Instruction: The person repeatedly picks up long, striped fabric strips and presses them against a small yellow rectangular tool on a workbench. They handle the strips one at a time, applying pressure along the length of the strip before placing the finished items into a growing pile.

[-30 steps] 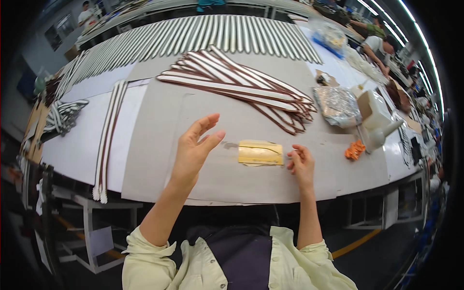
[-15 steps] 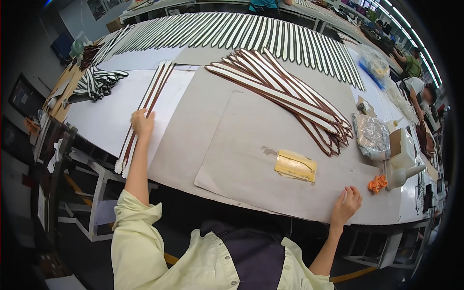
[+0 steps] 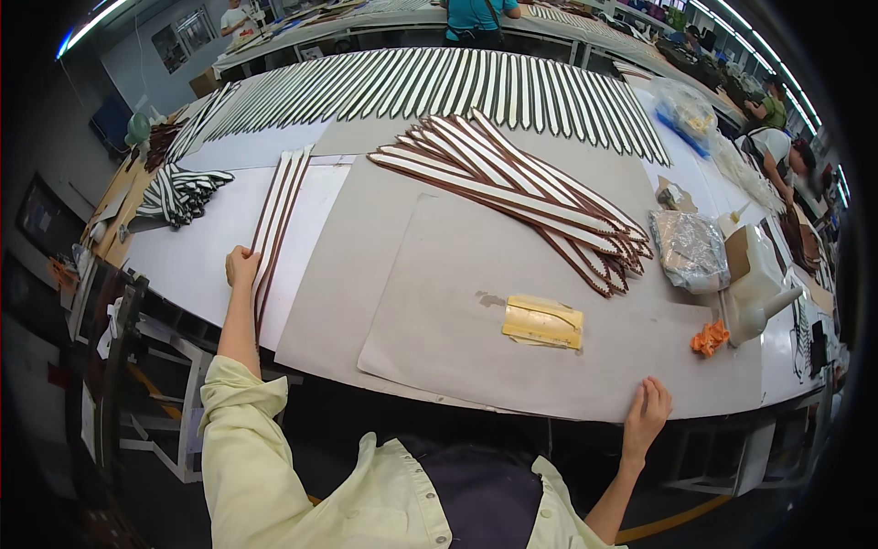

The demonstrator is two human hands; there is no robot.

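Observation:
Side by side on the left of the table lie a couple of long white straps with brown edges (image 3: 281,215). My left hand (image 3: 241,266) is closed at their left edge, its fingers curled against the outer strap; the fingertips are partly hidden. At the table's front edge, on the right, my right hand (image 3: 647,412) rests with fingers stretched out and holds nothing. A crisscrossed pile of similar brown-edged straps (image 3: 512,188) lies in the middle. Nearer me is a yellow block or pad (image 3: 543,321), on the grey sheet (image 3: 439,348).
A row of dark-edged white straps (image 3: 439,87) spans the far side. A striped bundle (image 3: 186,194) lies far left. On the right are a clear plastic-wrapped package (image 3: 688,252), a white bottle with a spout (image 3: 754,316) and a crumpled orange piece (image 3: 709,339). Other people work beyond.
My left hand has shifted from on top of the brown-edged straps to their left edge. The straps now lie straighter. My right hand stays near the front edge. The view has shifted slightly.

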